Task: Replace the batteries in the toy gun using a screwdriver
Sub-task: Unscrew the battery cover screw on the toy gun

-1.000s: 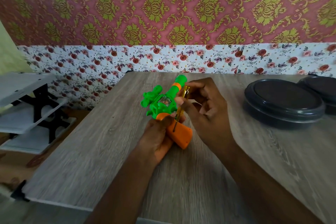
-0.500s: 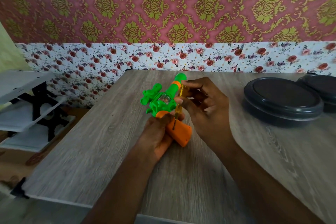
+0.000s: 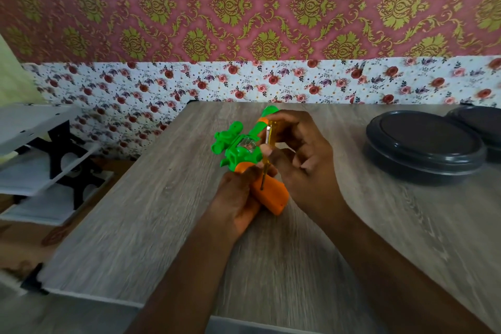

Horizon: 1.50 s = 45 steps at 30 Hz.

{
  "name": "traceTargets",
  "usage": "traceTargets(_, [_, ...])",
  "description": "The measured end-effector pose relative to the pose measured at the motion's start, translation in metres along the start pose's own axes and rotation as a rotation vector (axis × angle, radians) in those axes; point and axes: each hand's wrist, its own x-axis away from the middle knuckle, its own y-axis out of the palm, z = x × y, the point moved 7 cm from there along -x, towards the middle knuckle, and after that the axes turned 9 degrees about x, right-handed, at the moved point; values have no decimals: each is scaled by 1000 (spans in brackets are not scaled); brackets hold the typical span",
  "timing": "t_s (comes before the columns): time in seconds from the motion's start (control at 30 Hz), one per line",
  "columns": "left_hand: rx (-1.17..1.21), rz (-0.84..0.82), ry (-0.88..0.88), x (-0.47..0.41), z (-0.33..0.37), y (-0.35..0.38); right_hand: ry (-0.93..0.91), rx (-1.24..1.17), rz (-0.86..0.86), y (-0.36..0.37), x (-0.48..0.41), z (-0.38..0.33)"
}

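Note:
A green and orange toy gun lies on the wooden table, barrel pointing away, orange grip toward me. My left hand holds the gun at the grip from the left side. My right hand pinches a screwdriver with a clear yellow handle, held nearly upright. Its thin metal tip rests on the top face of the orange grip. No batteries are in view.
Two dark round lidded containers stand at the table's right back. A white and black rack stands off the table's left edge. The floral papered wall runs behind the table.
The fingers of my right hand have shifted around the screwdriver handle, consistent with turning it. Gun and left hand stay where they were; the view has tilted slightly.

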Motion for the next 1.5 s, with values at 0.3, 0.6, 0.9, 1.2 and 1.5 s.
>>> traceTargets(0.3, [27, 3, -15, 0, 1, 0, 10, -115, -20, -2, -1, 0])
traceTargets(0.6, [3, -24, -16, -2, 0, 0, 19, -110, 27, -4, -2, 2])
traceTargets(0.9, [9, -14, -21, -1, 0, 1, -6, -10, 58, -8, -3, 5])
traceTargets(1.2, [0, -40, -3, -5, 1, 0, -9, 32, 75, -6, -1, 4])
traceTargets(1.5, [3, -48, -8, -2, 2, 2, 10, 35, 62, -6, 0, 3])
